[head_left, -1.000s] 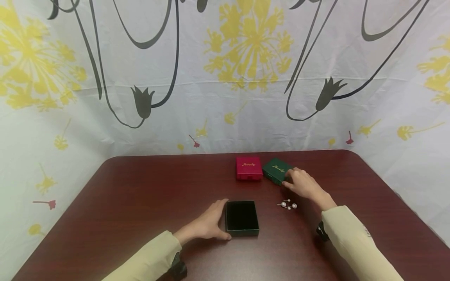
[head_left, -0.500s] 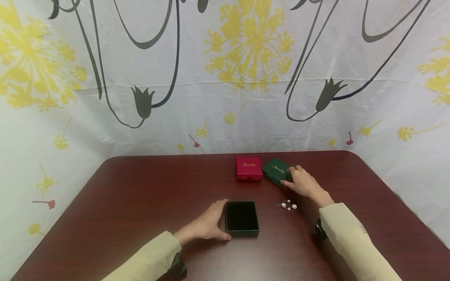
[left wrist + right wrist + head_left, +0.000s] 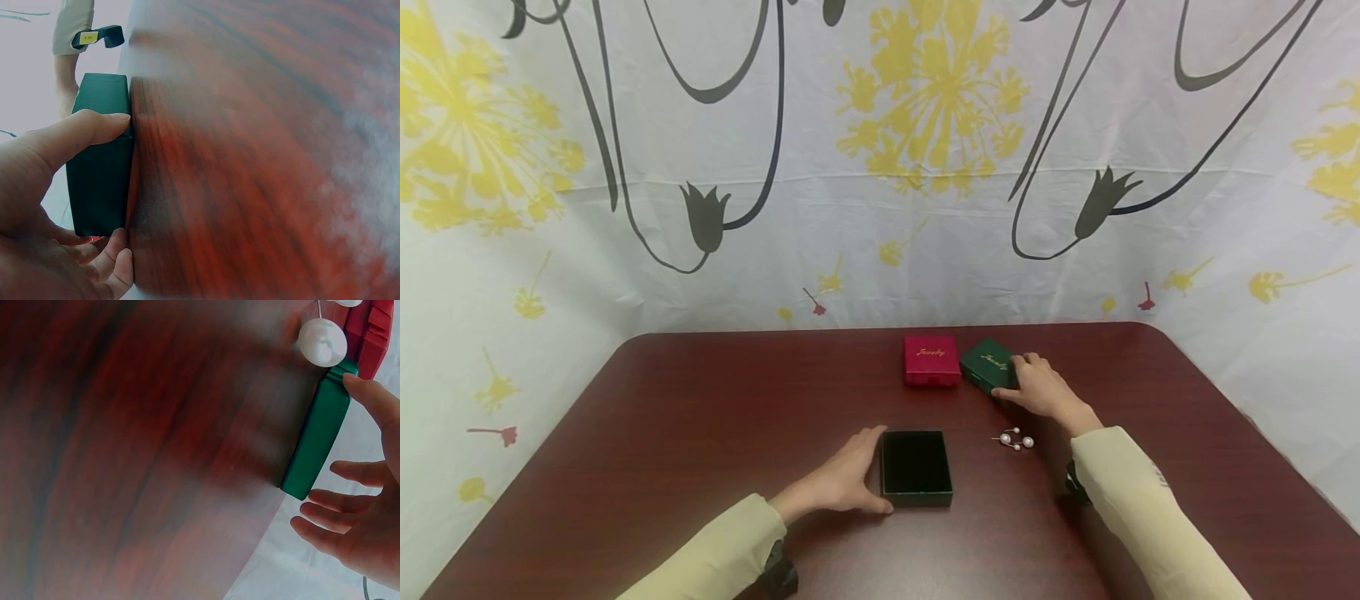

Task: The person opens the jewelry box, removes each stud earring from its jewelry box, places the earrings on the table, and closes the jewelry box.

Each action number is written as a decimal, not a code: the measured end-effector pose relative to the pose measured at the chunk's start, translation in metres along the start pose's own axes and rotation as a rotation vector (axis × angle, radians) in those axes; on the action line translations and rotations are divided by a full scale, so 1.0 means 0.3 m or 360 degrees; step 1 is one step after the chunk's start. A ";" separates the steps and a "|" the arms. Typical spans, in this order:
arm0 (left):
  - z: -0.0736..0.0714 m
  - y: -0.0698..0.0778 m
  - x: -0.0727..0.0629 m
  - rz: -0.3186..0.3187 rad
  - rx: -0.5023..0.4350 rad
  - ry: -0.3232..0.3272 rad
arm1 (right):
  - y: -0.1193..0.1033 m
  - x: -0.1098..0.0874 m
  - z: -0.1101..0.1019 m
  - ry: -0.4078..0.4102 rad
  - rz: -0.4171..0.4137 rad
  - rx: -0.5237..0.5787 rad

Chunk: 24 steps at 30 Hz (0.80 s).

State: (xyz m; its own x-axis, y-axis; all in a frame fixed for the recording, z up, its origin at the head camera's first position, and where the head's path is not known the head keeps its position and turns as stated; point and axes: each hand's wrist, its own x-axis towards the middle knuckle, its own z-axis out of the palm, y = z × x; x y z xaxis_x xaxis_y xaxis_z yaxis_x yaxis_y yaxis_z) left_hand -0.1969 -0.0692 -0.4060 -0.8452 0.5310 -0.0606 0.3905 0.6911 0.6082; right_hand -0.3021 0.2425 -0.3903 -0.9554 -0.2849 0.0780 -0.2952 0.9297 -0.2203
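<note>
A square dark green open box (image 3: 917,500) with a black inside sits mid-table. My left hand (image 3: 842,475) grips it from the left, thumb on the near side and fingers at the far side. The left wrist view shows that thumb across the box's wall (image 3: 100,175). Farther back lies a green box (image 3: 987,363) with gold "Jewelry" lettering. My right hand (image 3: 1041,387) holds it from the right, thumb at the near corner and fingers round the far edge. Just below that hand lie several pearl-tipped metal pieces (image 3: 1005,437).
A red "Jewelry" box (image 3: 931,360) stands left of the green one, almost against it. The brown tabletop (image 3: 730,417) ends at a white patterned cloth (image 3: 820,208) hanging behind and at both sides.
My right hand has slid slightly left along the green jewelry box, which stays about where it was. The left hand and the dark open box have not moved.
</note>
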 end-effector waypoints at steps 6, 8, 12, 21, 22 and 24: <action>-0.001 -0.001 0.001 0.0005 0.0012 0.0003 | -0.008 0.012 0.007 -0.0020 0.0026 0.0019; 0.000 -0.002 0.002 0.0007 0.0013 0.0002 | -0.009 0.016 0.009 -0.0042 0.0041 0.0024; 0.001 -0.005 0.003 0.0015 0.0012 -0.0001 | -0.011 0.025 0.012 -0.0099 0.0078 0.0039; 0.002 -0.006 0.004 0.0016 0.0008 0.0001 | -0.009 0.034 0.022 -0.0131 0.0127 0.0070; 0.002 -0.006 0.003 0.0016 0.0008 0.0001 | -0.009 0.034 0.023 -0.0126 0.0126 0.0074; 0.001 -0.007 0.004 0.0018 0.0008 0.0001 | -0.007 0.036 0.024 -0.0122 0.0124 0.0078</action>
State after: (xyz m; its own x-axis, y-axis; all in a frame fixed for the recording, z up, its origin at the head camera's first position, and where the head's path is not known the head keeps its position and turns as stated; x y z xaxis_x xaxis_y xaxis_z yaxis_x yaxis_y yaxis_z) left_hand -0.1985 -0.0697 -0.4077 -0.8410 0.5384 -0.0529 0.4020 0.6874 0.6049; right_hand -0.3119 0.2357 -0.3961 -0.9728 -0.2311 -0.0155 -0.2185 0.9377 -0.2701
